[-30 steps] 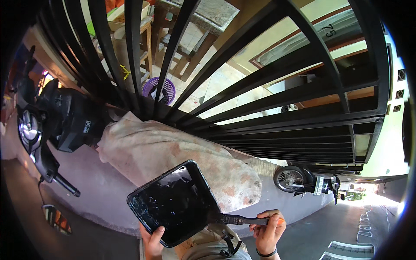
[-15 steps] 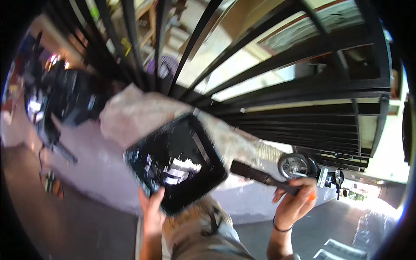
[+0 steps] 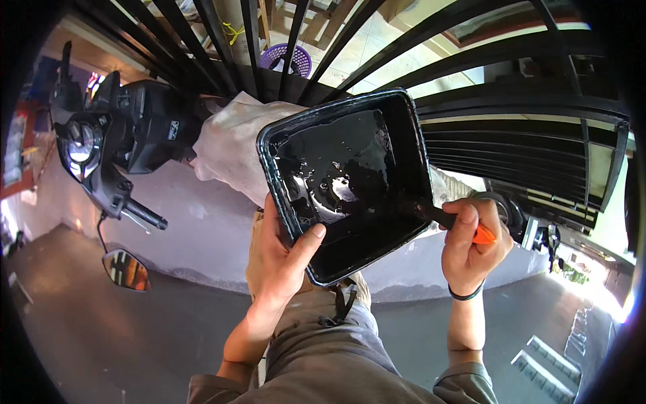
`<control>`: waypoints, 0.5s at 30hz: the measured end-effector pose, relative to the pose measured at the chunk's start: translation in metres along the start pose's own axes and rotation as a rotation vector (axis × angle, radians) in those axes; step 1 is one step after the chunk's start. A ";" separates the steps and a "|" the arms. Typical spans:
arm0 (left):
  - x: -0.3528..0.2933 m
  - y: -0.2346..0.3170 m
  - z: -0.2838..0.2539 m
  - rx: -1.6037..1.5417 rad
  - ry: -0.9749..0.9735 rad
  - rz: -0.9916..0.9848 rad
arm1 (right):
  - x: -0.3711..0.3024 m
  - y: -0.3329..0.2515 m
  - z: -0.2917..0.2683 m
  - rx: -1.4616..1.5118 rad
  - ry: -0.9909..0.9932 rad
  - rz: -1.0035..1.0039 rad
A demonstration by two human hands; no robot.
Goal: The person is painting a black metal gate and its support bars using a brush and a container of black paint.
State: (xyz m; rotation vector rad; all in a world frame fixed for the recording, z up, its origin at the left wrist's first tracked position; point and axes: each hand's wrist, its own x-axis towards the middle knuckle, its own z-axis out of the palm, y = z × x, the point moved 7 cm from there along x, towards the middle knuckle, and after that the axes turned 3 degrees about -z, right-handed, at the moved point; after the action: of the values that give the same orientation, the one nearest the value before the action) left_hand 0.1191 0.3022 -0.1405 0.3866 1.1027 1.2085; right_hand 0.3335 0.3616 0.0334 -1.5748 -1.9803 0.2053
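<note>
A square black tub (image 3: 410, 148) is tilted in front of me, with glossy black paint (image 3: 336, 145) pooled inside. My left hand (image 3: 282, 256) grips its near left side, thumb over the rim and fingers underneath. In my right hand (image 3: 474, 246) is a paintbrush (image 3: 441, 217) with a dark handle and an orange end, held between thumb and fingers. The brush reaches over the tub's right rim, and its bristles are hard to make out against the dark inside.
A black metal fence (image 3: 501, 111) runs across the far side, above a low wall (image 3: 195, 236) draped with pale cloth (image 3: 232, 145). A motor scooter (image 3: 145, 128) stands at left, its mirror (image 3: 126, 269) jutting out. Another motorcycle (image 3: 505, 209) is at right. Behind the bars sits a purple basket (image 3: 296, 62).
The tub has come up and to the right, closer to me. The brush, earlier outside the tub, now reaches in over its right rim. My view has steadied.
</note>
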 end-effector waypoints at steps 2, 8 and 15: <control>0.004 0.015 -0.008 0.054 -0.025 0.005 | -0.005 -0.010 0.004 0.000 0.027 0.065; 0.011 0.045 -0.029 -0.014 -0.112 -0.083 | -0.003 -0.040 0.009 -0.052 0.112 0.172; 0.012 0.073 -0.034 0.040 -0.167 -0.127 | -0.017 -0.057 0.005 -0.071 0.201 0.226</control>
State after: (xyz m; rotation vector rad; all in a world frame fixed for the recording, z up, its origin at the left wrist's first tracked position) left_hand 0.0502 0.3294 -0.1064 0.4344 0.9933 1.0247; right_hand 0.2851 0.3307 0.0504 -1.7906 -1.6728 0.0628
